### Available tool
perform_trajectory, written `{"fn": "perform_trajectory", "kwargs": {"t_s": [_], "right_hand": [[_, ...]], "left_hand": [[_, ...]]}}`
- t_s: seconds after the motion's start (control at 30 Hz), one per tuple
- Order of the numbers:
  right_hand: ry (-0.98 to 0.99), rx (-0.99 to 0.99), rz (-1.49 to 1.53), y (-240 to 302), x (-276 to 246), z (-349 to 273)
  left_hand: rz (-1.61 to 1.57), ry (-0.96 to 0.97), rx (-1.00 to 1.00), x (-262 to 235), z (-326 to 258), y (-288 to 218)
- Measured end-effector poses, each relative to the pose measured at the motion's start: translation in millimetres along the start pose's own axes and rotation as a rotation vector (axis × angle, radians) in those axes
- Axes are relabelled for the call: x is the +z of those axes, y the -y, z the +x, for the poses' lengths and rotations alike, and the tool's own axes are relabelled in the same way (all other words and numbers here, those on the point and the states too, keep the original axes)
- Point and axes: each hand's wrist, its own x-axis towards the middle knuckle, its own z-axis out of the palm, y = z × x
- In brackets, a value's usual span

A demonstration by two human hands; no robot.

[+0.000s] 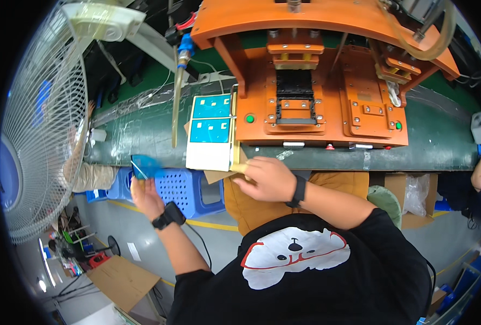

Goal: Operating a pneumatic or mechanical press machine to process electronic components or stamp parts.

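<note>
My left hand [147, 199] is raised at the left, off the bench's front edge, its fingers closed on a small blue film sheet [146, 167] that is smeared by motion. My right hand [270, 180] reaches to the near right corner of a white board [208, 156]. Its index finger, with a yellowish covering on the tip, touches or nearly touches that corner, and the thumb stands apart below. Two blue film pieces with small pale cut-outs, an upper one [203, 111] and a lower one [201, 131], lie on the board. A thin metal rail [234, 130] runs along its right side.
An orange press machine [327, 132] with green buttons stands right of the board, a black part [294, 86] in its left fixture. A large fan [45, 124] is at far left. A blue plastic stool [183, 189] sits below the green bench [137, 143]. Other people are at both sides.
</note>
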Motion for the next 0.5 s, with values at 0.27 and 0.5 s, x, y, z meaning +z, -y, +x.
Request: {"fn": "perform_trajectory", "kwargs": {"t_s": [0.27,0.5], "right_hand": [[-0.39,-0.093,-0.53,-7.2,-134.0,-0.4],[-0.321,-0.371,-0.472,-12.6,-173.3,26.1]], "left_hand": [[0.192,0.83,-0.298,99.3,-93.3,-8.4],[0.219,1.025,-0.187,240.6,-103.9,15.5]]}}
